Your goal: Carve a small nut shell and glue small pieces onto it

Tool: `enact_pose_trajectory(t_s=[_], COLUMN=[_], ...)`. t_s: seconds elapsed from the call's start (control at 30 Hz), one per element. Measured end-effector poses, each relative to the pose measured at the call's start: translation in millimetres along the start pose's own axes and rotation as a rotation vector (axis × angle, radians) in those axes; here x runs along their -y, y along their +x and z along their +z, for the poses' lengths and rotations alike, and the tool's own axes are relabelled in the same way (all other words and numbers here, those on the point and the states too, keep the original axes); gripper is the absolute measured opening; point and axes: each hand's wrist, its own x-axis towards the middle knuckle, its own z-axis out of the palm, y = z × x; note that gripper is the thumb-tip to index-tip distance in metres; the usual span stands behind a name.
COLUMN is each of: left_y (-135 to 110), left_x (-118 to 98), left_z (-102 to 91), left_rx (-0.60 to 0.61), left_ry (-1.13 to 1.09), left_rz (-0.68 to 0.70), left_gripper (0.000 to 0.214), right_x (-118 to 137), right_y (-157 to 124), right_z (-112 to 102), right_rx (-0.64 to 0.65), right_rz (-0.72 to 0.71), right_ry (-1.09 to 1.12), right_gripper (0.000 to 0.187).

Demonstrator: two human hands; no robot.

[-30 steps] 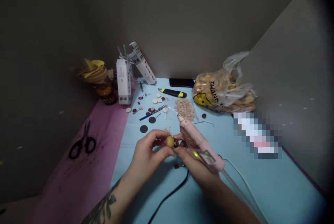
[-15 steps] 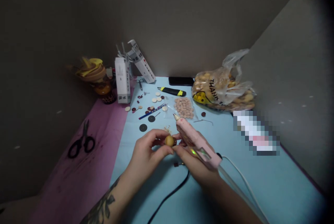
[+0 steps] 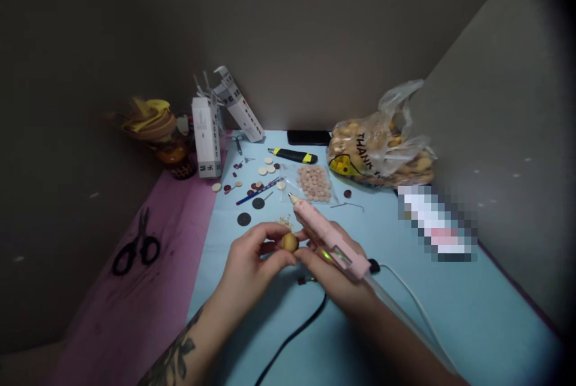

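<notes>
Between the fingertips of my left hand [image 3: 249,260] is a small round yellow-brown ball [image 3: 290,242], nut-like in look. My right hand [image 3: 335,269] is closed around a pink hot glue gun [image 3: 326,227] with a pale pointed tip and a translucent stick at its rear. The gun's tip points up and away, apart from the ball. Thumb and fingers of the right hand also reach the ball's right side. Light crumbs [image 3: 284,221] lie just beyond the hands. A small dark-headed bit [image 3: 302,281] lies on the blue mat [image 3: 225,338] below them.
Beyond the hands lie a bag of pinkish beads [image 3: 314,183], a utility knife [image 3: 292,155], a blue pencil [image 3: 260,191], dark discs [image 3: 243,219] and a phone [image 3: 308,137]. Scissors [image 3: 137,245], a drink cup [image 3: 173,152] and white boxes [image 3: 207,137] stand left; a filled plastic bag [image 3: 382,149] right.
The ball has turned slightly in my fingers, and the dark red part seen at its right side is now hidden. The glue gun has shifted a little left. The whole view has moved slightly.
</notes>
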Motion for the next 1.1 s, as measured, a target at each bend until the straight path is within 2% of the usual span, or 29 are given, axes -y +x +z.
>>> enact_pose_trajectory(t_s=[0.2,0.37,0.5,0.57,0.8,0.9,1.1], left_y=[3.1,4.0,2.7,1.7,-2.9,-3.9,-5.3], left_x=[-2.5,1.6,2.9,2.0,-1.3,0.6,1.1], left_z=[-0.9,-1.4,0.8,1.5,4.6,6.0,6.4], left_rx=[0.025,0.086,0.163,0.186,0.142,0.126,0.124], left_ry=[-0.161,-0.238,-0.355,-0.373,-0.133,-0.087,-0.042], left_rz=[-0.116,-0.128,-0.143,-0.138,-0.022,0.021,0.039], left_gripper=[0.023,0.021,0.024,0.027,0.028,0.023,0.020], right_x=[-5.0,-6.5,0.5,0.6,-13.5,-13.5,-10.8], right_y=[-1.7,0.1,4.1,4.5,-1.0,-3.1,-3.8], right_z=[0.1,4.0,9.0,10.3,10.9,12.2,13.1], right_rx=[0.002,-0.049,-0.066,-0.052,-0.080,-0.096,-0.126], right_rz=[0.020,-0.007,-0.092,-0.081,0.004,0.001,-0.028], right_ry=[0.026,0.168,0.313,0.333,0.315,0.349,0.309], right_gripper=[0.044,0.058,0.059,0.059,0.066,0.074,0.070])
